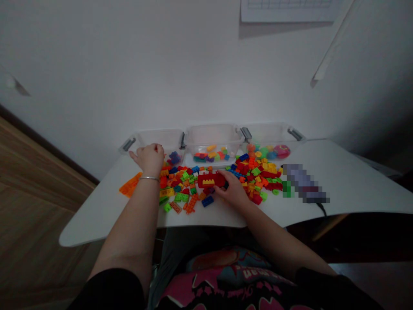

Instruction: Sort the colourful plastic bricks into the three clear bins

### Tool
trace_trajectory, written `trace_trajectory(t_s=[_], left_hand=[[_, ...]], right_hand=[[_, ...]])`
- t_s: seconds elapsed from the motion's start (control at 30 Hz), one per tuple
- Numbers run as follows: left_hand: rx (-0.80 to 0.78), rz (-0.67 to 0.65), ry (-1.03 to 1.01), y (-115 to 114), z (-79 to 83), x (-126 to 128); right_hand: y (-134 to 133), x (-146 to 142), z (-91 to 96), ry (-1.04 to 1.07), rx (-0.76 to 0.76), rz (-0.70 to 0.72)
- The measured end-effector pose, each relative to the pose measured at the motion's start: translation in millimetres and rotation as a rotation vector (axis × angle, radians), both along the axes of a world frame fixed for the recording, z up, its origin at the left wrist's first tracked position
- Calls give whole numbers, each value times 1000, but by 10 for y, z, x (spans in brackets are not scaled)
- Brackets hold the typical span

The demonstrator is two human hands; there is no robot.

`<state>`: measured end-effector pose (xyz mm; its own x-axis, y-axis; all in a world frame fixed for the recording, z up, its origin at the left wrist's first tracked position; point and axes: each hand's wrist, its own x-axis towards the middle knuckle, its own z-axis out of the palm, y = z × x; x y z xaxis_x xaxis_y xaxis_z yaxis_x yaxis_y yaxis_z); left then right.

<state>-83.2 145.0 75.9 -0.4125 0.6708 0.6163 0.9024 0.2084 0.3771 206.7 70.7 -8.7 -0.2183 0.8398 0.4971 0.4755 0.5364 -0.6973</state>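
A heap of coloured plastic building bricks (254, 174) covers the middle of a white table (348, 181). My left hand (149, 158), with a silver bracelet at the wrist, reaches to the front edge of the left clear bin (161, 138); its fingers are curled and what they hold, if anything, is hidden. My right hand (232, 188) rests on the table and grips the right end of a large red brick piece (210, 179) with a yellow brick on it.
Three clear plastic bins stand against the wall: the middle bin (213, 137) and the right bin (272, 133) hold some bricks. An orange flat plate (130, 184) lies at the left. A blurred-out object (305, 184) with a cable lies at the right.
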Motion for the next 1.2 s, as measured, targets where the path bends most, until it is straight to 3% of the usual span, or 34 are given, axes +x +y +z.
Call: trace_trajectory(t_s=[0.23,0.4,0.53,0.67,0.77,0.97,1.2], left_hand=[[80,-141,-95,-80,49,-2],[154,-284,-107,-269,140,210],[92,-525,-71,-511,-37,489],[-85,-767,-65,-754,-307,753],[-170,-871,-37,-883,-404,887],[-199,-880,27,-981,-423,977],[-182,-887,-48,-965,-478,995]], right_hand=[[9,8,-6,-25,-3,-5],[11,7,-12,-33,1,-5],[14,2,-29,-23,21,-9],[17,2,-43,-23,36,-16],[19,3,-47,-26,44,-24],[15,-7,-45,-16,44,-36],[14,-6,-46,-37,31,-31]])
